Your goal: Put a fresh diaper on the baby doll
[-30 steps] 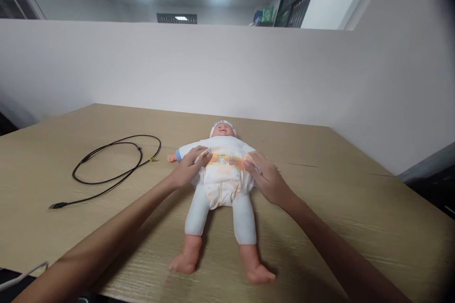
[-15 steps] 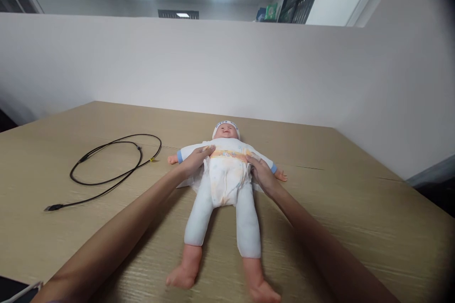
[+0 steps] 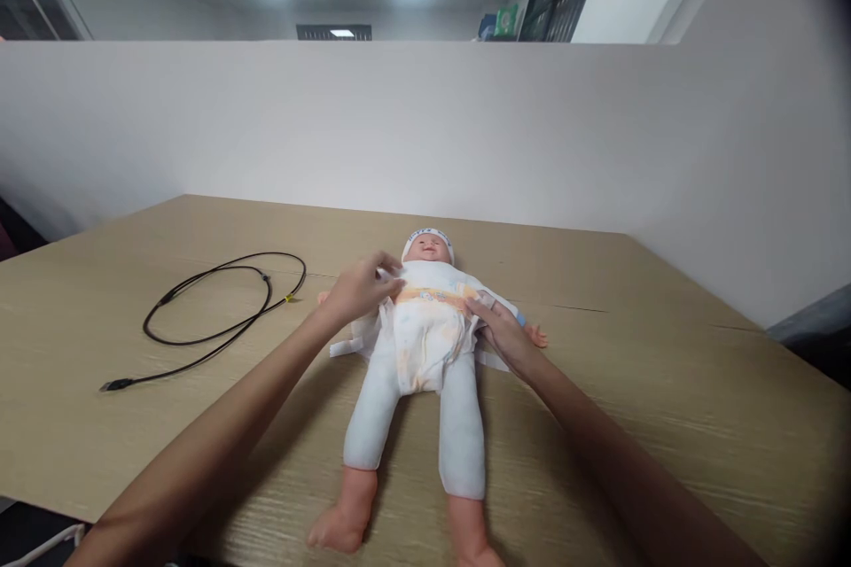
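A baby doll [image 3: 462,434] in a white suit and cap lies on its back on the table, feet toward me. A white diaper [image 3: 429,337] with an orange waistband covers its front, between the spread legs. At the waistband's left end is my left hand [image 3: 364,288], raised a little, thumb and forefinger apart; its other fingers are partly hidden. My right hand [image 3: 505,332] grips the diaper's right side, thumb on top of the waistband and fingers beneath. White diaper side flaps stick out on both sides of the doll's hips.
A looped black USB cable [image 3: 219,341] lies on the wooden table [image 3: 638,399] to the left. Behind the table stands a white partition [image 3: 425,124]. A white cord [image 3: 63,539] shows at the lower left, past the table edge.
My left hand has lifted off the waistband's left end, its thumb and forefinger parting. My right hand keeps its hold on the right side. The view has shifted slightly.
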